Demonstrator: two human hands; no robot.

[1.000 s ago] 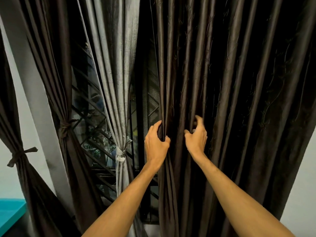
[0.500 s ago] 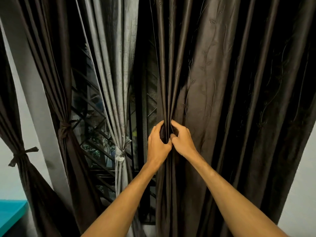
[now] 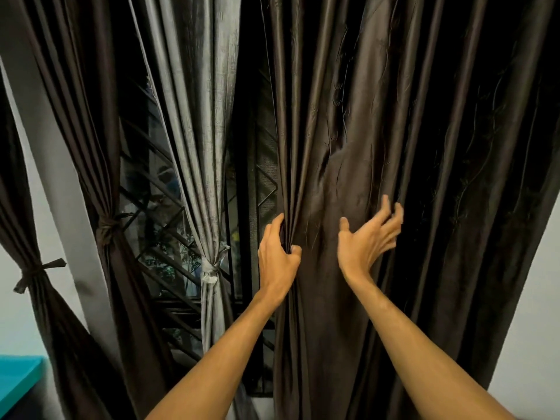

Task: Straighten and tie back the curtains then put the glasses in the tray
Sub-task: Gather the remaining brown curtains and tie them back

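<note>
The loose dark brown curtain hangs straight ahead of both hands. Its long axis is vertical, and the folds run from the top of the view to below the forearms. The left hand is clamped on a bunch of pleats at the curtain's left edge, fingers curled behind the cloth and thumb in front. The right hand is apart from it, off to the right, with fingers spread and nothing held. Its fingertips are blurred, so I cannot tell whether they touch the cloth or stop just short.

The ungathered width lies to the right of the right hand, which makes that hand the nearer one. The next move likely calls for catching a fold there and drawing it left into the bunch.

To the left hang a grey curtain, knotted with a pale tie, and two more dark curtains — all tied back. A window grille shows behind, a pale pillar stands further left, and a teal surface sits at the lower left corner. Nothing stands between the hands and the cloth. No tie for this curtain shows, and the glasses and tray are out of view.
</note>
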